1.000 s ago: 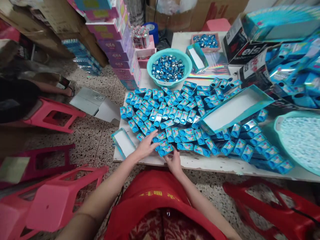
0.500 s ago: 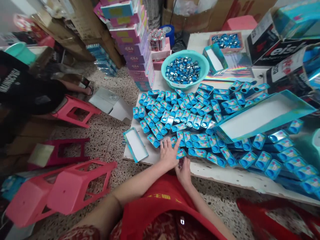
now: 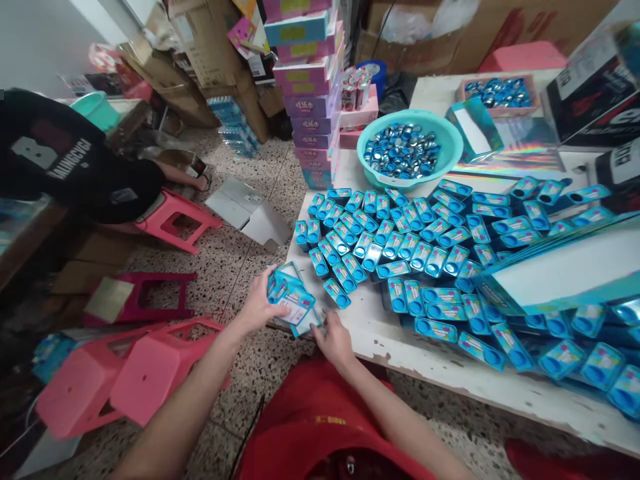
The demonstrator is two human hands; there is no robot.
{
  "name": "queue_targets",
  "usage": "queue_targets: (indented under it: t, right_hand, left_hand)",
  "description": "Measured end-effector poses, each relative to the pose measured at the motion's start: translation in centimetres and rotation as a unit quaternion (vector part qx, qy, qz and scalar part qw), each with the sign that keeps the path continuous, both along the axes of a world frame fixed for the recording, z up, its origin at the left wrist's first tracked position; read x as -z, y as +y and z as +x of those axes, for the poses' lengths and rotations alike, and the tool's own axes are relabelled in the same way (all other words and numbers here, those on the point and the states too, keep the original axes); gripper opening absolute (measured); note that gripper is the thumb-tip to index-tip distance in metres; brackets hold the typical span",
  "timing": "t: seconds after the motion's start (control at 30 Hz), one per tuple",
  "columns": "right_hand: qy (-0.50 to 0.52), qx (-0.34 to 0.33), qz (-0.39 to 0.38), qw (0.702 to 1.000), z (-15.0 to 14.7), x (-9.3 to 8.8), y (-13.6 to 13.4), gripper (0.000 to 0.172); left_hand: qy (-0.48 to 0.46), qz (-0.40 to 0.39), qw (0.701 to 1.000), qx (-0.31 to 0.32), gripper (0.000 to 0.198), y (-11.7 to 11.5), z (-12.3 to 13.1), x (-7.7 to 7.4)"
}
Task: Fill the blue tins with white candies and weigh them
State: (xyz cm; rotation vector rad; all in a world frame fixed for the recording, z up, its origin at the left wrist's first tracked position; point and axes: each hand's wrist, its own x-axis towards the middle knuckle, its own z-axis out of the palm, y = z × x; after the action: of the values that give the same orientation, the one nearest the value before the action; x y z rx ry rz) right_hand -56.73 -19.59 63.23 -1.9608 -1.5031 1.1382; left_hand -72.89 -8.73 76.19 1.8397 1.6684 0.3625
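At the table's front left corner, my left hand (image 3: 257, 307) is closed around several small blue boxes (image 3: 295, 300) with printed faces. They are over a shallow open carton (image 3: 313, 319) with blue sides and a white inside, which they partly cover. My right hand (image 3: 336, 339) pinches the near right corner of that carton with thumb and fingers. To the right, many upright blue boxes (image 3: 383, 235) with round blue spots on their ends stand packed together on the white table (image 3: 367, 320).
Behind the boxes sits a turquoise basin (image 3: 367, 167) full of small round silvery-blue pieces. A tall stack of pink and purple boxes (image 3: 313, 127) rises beside it. A long blue carton (image 3: 560, 273) lies across the boxes at right. Pink stools (image 3: 150, 377) and a seated person (image 3: 75, 153) are at left.
My left hand has moved left from the row of boxes to the open carton, taking small blue boxes along. My right hand has come from the table edge to the carton's corner. The view has shifted left.
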Motion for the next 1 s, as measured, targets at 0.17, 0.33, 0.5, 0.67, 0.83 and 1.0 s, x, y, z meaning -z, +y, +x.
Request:
queue_targets:
  t: [0.17,0.33,0.5,0.67,0.83,1.0]
  right_hand:
    - [-0.086,-0.045,-0.057,0.994,-1.6,0.5,2.8,0.02]
    - [-0.12,-0.037,-0.076,0.989,-1.0,0.5,1.2,0.02]
    - [-0.111,0.022,-0.068,0.991,0.8,0.6,-1.3,0.022]
    - [-0.028,0.196,0.127,0.972,3.8,1.9,-2.1,0.06]
    - [0.029,0.129,0.244,0.961,6.2,3.0,2.2,0.099]
    - [0.06,0.137,0.262,0.953,7.0,3.9,4.5,0.105]
  left_hand:
    - [0.206,-0.046,0.973,0.093,0.096,2.6,-0.5,5.1]
    - [0.283,0.1,0.934,0.194,0.09,1.6,0.8,6.9]
    - [0.277,0.147,0.915,0.256,0.099,1.5,1.9,6.1]
    - [0.252,0.178,0.834,0.457,0.105,3.3,7.4,4.1]
    - [0.237,0.18,0.868,0.397,0.071,2.8,10.9,3.7]
    - [0.053,-0.013,0.993,0.105,0.06,-2.5,10.0,5.2]
